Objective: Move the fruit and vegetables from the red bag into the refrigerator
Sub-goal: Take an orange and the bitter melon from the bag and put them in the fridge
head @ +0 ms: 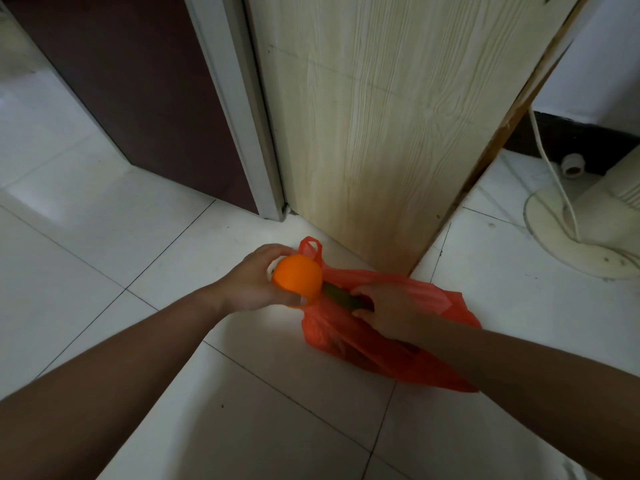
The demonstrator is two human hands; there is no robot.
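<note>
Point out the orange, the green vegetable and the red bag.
orange [298, 277]: head view, middle of its rounded front.
green vegetable [337, 294]: head view, its exposed middle stretch.
red bag [329, 332]: head view, bare plastic of its left wall.

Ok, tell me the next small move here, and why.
Probably draw the right hand up so the cucumber comes clear of the red bag. Its fingers curl round one end of the cucumber in the bag's mouth, and the left hand holds the orange clear of the bag.
</note>
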